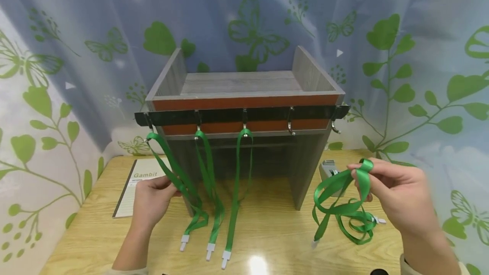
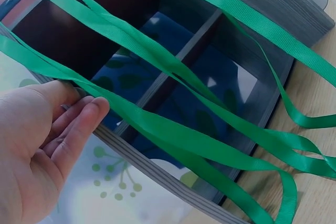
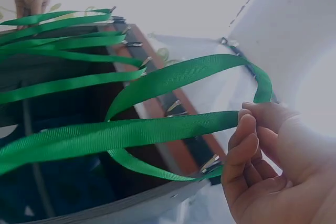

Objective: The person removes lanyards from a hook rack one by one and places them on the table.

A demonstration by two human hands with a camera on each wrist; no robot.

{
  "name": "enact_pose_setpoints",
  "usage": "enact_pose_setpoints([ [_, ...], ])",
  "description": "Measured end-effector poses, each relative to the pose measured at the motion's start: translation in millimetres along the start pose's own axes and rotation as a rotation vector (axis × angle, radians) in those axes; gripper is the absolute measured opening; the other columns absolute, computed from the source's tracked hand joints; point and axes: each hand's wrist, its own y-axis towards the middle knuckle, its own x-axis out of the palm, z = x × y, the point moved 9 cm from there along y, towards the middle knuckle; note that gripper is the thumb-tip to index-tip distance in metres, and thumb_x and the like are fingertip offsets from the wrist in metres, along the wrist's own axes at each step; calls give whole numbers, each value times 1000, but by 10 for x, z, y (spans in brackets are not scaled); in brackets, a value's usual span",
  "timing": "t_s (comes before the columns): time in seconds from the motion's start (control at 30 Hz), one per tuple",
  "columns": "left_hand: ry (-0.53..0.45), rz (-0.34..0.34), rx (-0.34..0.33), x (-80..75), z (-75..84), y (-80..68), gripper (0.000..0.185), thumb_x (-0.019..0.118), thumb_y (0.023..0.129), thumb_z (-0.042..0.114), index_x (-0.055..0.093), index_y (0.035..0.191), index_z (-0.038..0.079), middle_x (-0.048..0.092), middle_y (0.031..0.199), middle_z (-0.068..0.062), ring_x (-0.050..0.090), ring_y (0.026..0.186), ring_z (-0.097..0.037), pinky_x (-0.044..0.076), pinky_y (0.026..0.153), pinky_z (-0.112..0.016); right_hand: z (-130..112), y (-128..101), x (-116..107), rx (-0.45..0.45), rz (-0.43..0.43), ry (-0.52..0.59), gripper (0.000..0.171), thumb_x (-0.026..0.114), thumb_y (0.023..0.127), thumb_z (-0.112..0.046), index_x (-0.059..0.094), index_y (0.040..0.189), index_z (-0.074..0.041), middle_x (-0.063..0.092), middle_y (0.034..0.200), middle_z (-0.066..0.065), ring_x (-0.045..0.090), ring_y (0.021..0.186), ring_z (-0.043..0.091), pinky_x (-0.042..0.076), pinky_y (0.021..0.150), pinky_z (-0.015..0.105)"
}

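right now the right hand (image 1: 397,196), at the lower right of the head view, pinches a loop of a loose green lanyard (image 1: 344,207) between thumb and curled fingers; the rest of that lanyard trails down in coils onto the wooden desk (image 1: 275,232), its white clip end lying just beside the hand. the left hand (image 1: 153,198), at lower left, rests with nearly straight fingers against the leftmost hanging lanyard (image 1: 172,169), touching the ribbon near the front left edge of the grey wooden shelf unit (image 1: 244,92); the left wrist view shows the fingers lying along the strap rather than wrapped around it. across the shelf's front runs a black hook rail (image 1: 240,116): three green lanyards hang from its three left hooks, their white ends reaching the desk, while the two hooks on the right are bare. a small grey device (image 1: 328,169) sits on the desk behind the held lanyard, and a printed booklet (image 1: 133,188) lies at the left, partly under the left hand.
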Motion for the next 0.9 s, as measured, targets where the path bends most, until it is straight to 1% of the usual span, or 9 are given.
enact_pose_setpoints([
  [0.1, 0, 4, 0, -15, 8, 5, 22, 70, 94, 12, 74, 108, -4, 77, 90, -18, 73, 66, -7, 59, 69, -19, 115, -70, -30, 40, -13, -20, 28, 51, 87, 28, 70, 104, 16, 77, 104, 13, 58, 62, 14, 40, 48, 29],
  [0.17, -1, 5, -5, -22, 4, 7, 21, 70, 93, 11, 74, 108, -4, 77, 89, -17, 74, 66, -8, 59, 69, -19, 203, -112, -61, 88, -9, -70, 30, 51, 88, 27, 71, 106, 13, 77, 105, 9, 58, 62, 13, 43, 48, 27],
  [0.27, -5, 5, -11, -25, -3, 4, 20, 71, 93, 10, 74, 107, -3, 77, 89, -16, 74, 66, -8, 59, 69, -19, 335, -177, -139, 172, 17, -121, 30, 51, 91, 23, 73, 107, 9, 78, 104, 5, 57, 61, 12, 45, 49, 28],
  [0.3, -10, 3, -10, -23, -3, 5, 20, 71, 93, 10, 74, 107, -4, 77, 89, -17, 73, 66, -7, 59, 69, -19, 373, -199, -166, 197, 25, -126, 30, 51, 91, 23, 72, 107, 9, 78, 104, 5, 56, 60, 13, 44, 49, 29],
  [0.47, -16, 5, -1, -15, 3, 11, 19, 71, 93, 10, 74, 106, -4, 77, 89, -17, 73, 66, -7, 60, 69, -20, 525, -295, -262, 294, 30, -194, 26, 53, 94, 18, 73, 106, 8, 76, 95, -1, 50, 57, 17, 42, 49, 31],
  [0.57, -24, 9, -14, -6, -13, 7, 19, 70, 93, 9, 74, 106, -4, 77, 88, -16, 73, 66, -7, 60, 69, -20, 625, -370, -291, 349, 22, -239, 20, 55, 94, 15, 73, 99, 8, 73, 84, -3, 48, 57, 18, 42, 50, 30],
  [0.7, -30, 12, -23, 5, -35, -3, 17, 70, 93, 8, 75, 105, -4, 77, 88, -16, 74, 66, -7, 60, 68, -21, 751, -480, -331, 425, 25, -313, 15, 58, 96, 9, 71, 88, 6, 62, 69, -3, 48, 58, 18, 44, 53, 30],
  [0.8, -29, 17, -12, 6, -29, 2, 17, 71, 92, 7, 75, 105, -4, 77, 90, -18, 73, 66, -7, 60, 67, -22, 825, -543, -370, 474, 40, -363, 13, 60, 95, 5, 70, 87, 7, 57, 66, -3, 48, 59, 17, 44, 52, 30],
  [0.9, -25, 19, -3, 8, -15, 12, 17, 71, 92, 7, 75, 105, -3, 77, 91, -18, 73, 66, -7, 60, 67, -22, 920, -613, -413, 520, 43, -411, 11, 63, 95, 2, 71, 89, 5, 59, 69, -5, 51, 61, 13, 45, 52, 29],
])
